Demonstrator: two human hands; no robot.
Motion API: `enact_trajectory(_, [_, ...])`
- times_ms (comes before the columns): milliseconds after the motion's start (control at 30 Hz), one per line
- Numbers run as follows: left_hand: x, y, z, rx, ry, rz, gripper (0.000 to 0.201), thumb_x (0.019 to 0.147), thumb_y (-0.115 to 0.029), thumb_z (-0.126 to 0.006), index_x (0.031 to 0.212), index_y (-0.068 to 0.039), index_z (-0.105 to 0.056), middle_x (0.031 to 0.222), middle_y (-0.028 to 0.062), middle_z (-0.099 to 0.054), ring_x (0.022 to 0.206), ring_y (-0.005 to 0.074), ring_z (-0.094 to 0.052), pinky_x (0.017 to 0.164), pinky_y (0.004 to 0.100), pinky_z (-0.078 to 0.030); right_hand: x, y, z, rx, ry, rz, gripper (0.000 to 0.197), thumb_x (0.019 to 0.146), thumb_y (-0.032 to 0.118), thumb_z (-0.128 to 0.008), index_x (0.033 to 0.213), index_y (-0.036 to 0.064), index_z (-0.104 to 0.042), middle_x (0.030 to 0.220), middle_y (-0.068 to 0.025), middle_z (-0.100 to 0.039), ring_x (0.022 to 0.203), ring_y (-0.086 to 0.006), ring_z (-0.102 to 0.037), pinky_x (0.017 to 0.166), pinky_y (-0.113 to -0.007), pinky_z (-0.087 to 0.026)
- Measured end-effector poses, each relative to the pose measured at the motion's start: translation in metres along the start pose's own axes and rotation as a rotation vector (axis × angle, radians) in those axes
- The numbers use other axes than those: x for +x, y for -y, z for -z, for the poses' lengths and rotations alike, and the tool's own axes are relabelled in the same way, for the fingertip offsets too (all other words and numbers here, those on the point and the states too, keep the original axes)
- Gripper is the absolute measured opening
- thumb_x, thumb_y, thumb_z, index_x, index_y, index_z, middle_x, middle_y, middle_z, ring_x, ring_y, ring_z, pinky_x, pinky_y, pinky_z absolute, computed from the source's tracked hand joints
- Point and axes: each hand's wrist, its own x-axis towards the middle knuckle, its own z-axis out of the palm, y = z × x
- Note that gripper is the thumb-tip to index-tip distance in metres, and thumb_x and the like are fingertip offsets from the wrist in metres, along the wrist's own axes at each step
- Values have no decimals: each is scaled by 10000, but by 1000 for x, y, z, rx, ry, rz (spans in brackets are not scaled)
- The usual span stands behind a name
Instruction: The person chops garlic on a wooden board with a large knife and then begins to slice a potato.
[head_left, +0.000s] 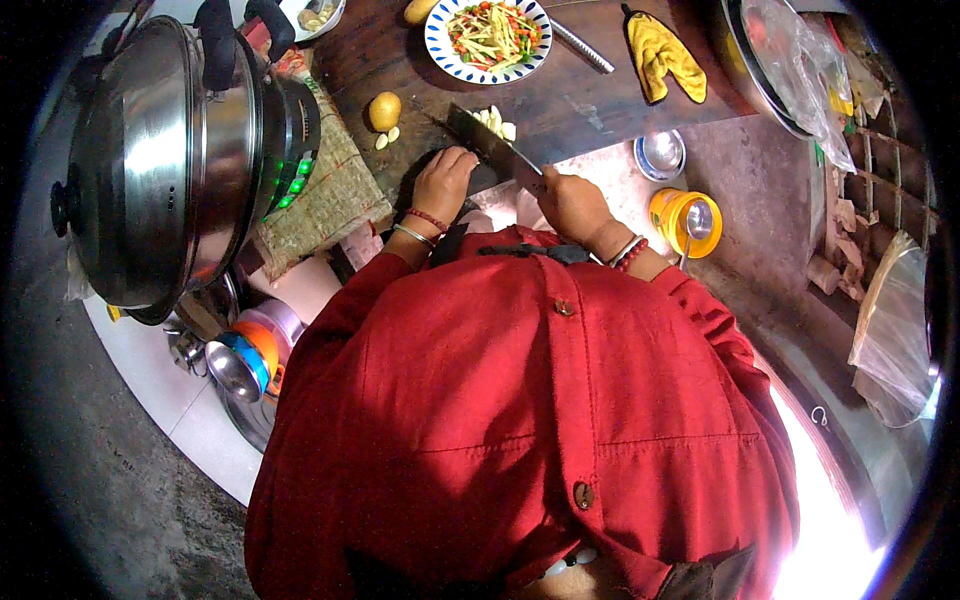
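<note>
- I had the right hand (577, 208) gripping the cleaver (494, 148); the left hand's (443, 187) hold — couldn't tell.
- Shredded vegetables (494, 36) looked done, twelve o'clock.
- Two cloves (393, 134), eleven o'clock, seemed uncut.

My left hand (444, 187) is palm down, its fingers (458, 159) bent and bunched together; their tips are hidden from me. My right hand (577, 208) is curled in a grip, slanting forward and inward. Both forearms (403, 249) reach ahead, wrists (608, 238) uncovered, hands near each other but apart.
</note>
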Motion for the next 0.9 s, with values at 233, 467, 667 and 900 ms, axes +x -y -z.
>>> enact_trajectory(233, [1,0,-4,-30,-77,59,84,883,-55,-624,967,-51,-632,953,130,-631,897,361,-627,765,430,-517,-1,-3,1,102,-35,108,231,911,242,-593,1039,51,-571,890,-257,-645,783,-473,-638,693,-530,-516])
enact_trajectory(467, [10,42,33,198,-279,323,161,839,-133,-706,981,-101,-637,968,127,-595,932,370,-596,785,459,-498,-4,-5,-3,200,-46,157,221,920,244,-595,1012,43,-589,798,-247,-661,789,-446,-646,693,-518,-500])
enact_trajectory(667, [9,51,51,496,-185,332,177,803,-179,-757,952,-116,-686,991,115,-571,941,348,-585,794,457,-495,0,-13,-7,209,45,188,210,921,236,-592,1004,44,-612,811,-246,-670,795,-444,-651,701,-515,-503])
enact_trajectory(900, [-4,60,43,455,-265,246,107,835,-133,-698,939,-111,-687,926,91,-619,897,340,-603,788,445,-500,10,-15,7,187,-41,163,203,883,199,-648,990,36,-590,757,-204,-659,742,-413,-643,653,-468,-496])
